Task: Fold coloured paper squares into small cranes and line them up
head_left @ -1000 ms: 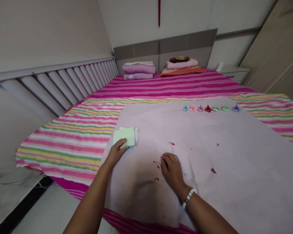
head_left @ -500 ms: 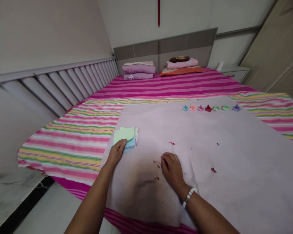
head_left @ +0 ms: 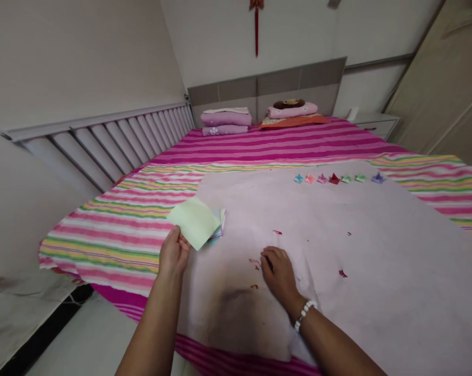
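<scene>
My left hand [head_left: 174, 249] pinches a pale green sheet of paper [head_left: 195, 222] by its near corner, between thumb and fingers. The sheet is raised and tilted, covering most of a stack of coloured paper [head_left: 221, 224]; only the stack's right edge shows, with blue and white layers. My right hand [head_left: 277, 269] rests on the large pale cover sheet [head_left: 322, 324], its fingers loosely curled; I see nothing held in them. Beside its fingertips lie small reddish paper scraps [head_left: 254, 261]. A white bead bracelet [head_left: 305, 314] circles the right wrist.
A row of small folded paper pieces in several colours, including a red one [head_left: 334, 179], stands along the far right of the cover sheet. A dark red scrap [head_left: 343, 273] lies right of my right hand. Folded bedding [head_left: 226, 119] sits by the headboard [head_left: 236, 94]; a white rail [head_left: 102, 128] runs left.
My left hand has lifted the pale green sheet off the stack and drawn it left and toward me. The right hand has stayed in place. The view has tilted up slightly.
</scene>
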